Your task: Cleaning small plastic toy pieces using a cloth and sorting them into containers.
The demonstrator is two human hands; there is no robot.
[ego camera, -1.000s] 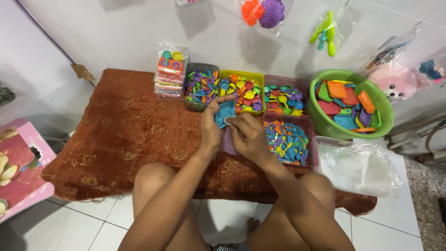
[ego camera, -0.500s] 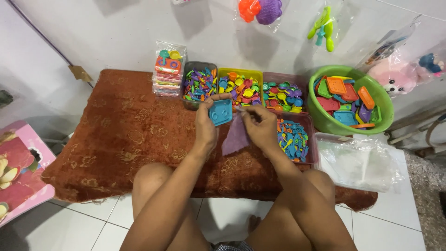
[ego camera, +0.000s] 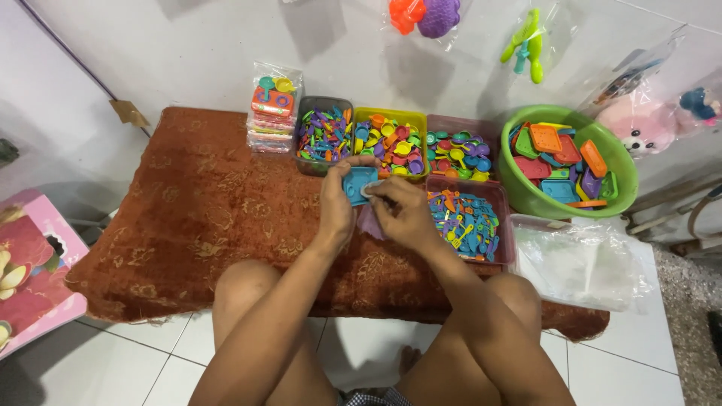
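Over the rust-red patterned cloth surface (ego camera: 188, 218), the left hand (ego camera: 336, 204) grasps a square blue plastic toy tray (ego camera: 358, 185); the right hand (ego camera: 401, 213) pinches its 3 o'clock edge. Steady support underneath would help. A green round bowl (ego camera: 526, 197) sits at 2 o'clock.

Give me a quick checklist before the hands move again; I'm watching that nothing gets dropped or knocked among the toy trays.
1. Left hand grips the blue square piece: ok.
2. Right hand touches the piece's right edge: ok; what its fingertips pinch: cannot tell.
3. Purple piece under the right hand, resting or held: cannot tell.
4. Tray of small parts right beside the right hand, upright: ok.
5. Green bowl sits away from both hands: ok.
6. Red cloth lies flat under the work: ok.
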